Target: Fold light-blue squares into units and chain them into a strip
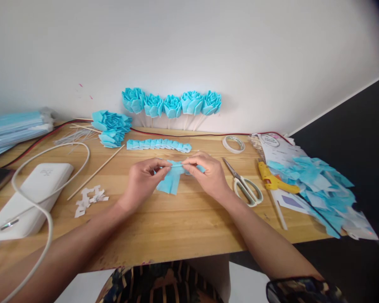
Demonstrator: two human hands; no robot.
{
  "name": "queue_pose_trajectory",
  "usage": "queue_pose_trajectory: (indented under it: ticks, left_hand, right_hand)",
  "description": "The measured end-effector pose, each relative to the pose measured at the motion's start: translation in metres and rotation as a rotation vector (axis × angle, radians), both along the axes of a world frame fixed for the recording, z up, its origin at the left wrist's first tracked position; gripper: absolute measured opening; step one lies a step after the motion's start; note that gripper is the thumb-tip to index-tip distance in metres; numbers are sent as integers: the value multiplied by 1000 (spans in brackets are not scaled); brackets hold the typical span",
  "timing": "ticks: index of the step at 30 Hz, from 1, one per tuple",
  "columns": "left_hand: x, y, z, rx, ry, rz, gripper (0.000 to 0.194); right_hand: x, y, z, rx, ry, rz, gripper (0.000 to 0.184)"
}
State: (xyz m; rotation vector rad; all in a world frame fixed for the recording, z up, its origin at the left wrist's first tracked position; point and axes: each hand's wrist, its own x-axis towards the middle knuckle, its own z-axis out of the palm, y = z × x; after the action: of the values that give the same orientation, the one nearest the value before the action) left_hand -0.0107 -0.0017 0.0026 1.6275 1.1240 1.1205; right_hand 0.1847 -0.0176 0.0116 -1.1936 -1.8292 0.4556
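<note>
Between my two hands a light blue piece of crepe paper (169, 183) is held by its top edge, and its lower part hangs toward the table. My left hand (145, 176) pinches the left end of that edge between thumb and fingers. On the other end, my right hand (206, 170) has the same kind of pinch. The top edge looks folded or rolled. Another bit of blue paper (199, 168) shows partly behind my right fingers. Just beyond the hands lies a row of folded blue petals (158, 144).
Several blue paper flowers (172, 106) on sticks lean on the wall, with more flowers (110, 126) to their left. Scissors (246, 189), a tape roll (233, 144), a yellow glue gun (273, 179) and blue scraps (322, 185) lie right. A white power bank (47, 176) and a stick (96, 172) are left.
</note>
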Motion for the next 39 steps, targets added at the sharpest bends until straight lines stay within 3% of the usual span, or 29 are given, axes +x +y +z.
queue_pose_trajectory:
  ticks: [4,8,11,16,18,21,25,29,39]
  left_hand:
    - [1,1,6,73,-13,-28,11]
    - [0,1,10,-167,-68,-144,16]
    - [-2,2,11,-268,-80,-189,19]
    - [-5,3,14,-16,55,-153,21]
    - [-5,3,12,78,126,-200,26]
    - [-3,0,8,143,212,-255,16]
    - [-3,0,4,138,220,-180,17]
    - [-6,3,6,6,107,-84,19]
    - [-7,4,9,-153,-44,-41,21]
  right_hand:
    - [-1,-4,8,-47,7,7,9]
    - [-1,-6,10,-218,26,-10,13]
    - [0,-5,10,-241,45,-19,14]
    - [0,-7,10,-253,11,21,16]
    - [-2,-8,10,-257,-20,56,16]
    - [-3,-10,11,-256,-53,95,16]
    - [12,-4,17,-229,-18,23,16]
    - [40,9,21,-130,28,-152,17]
    - [63,21,8,-145,-516,-140,15]
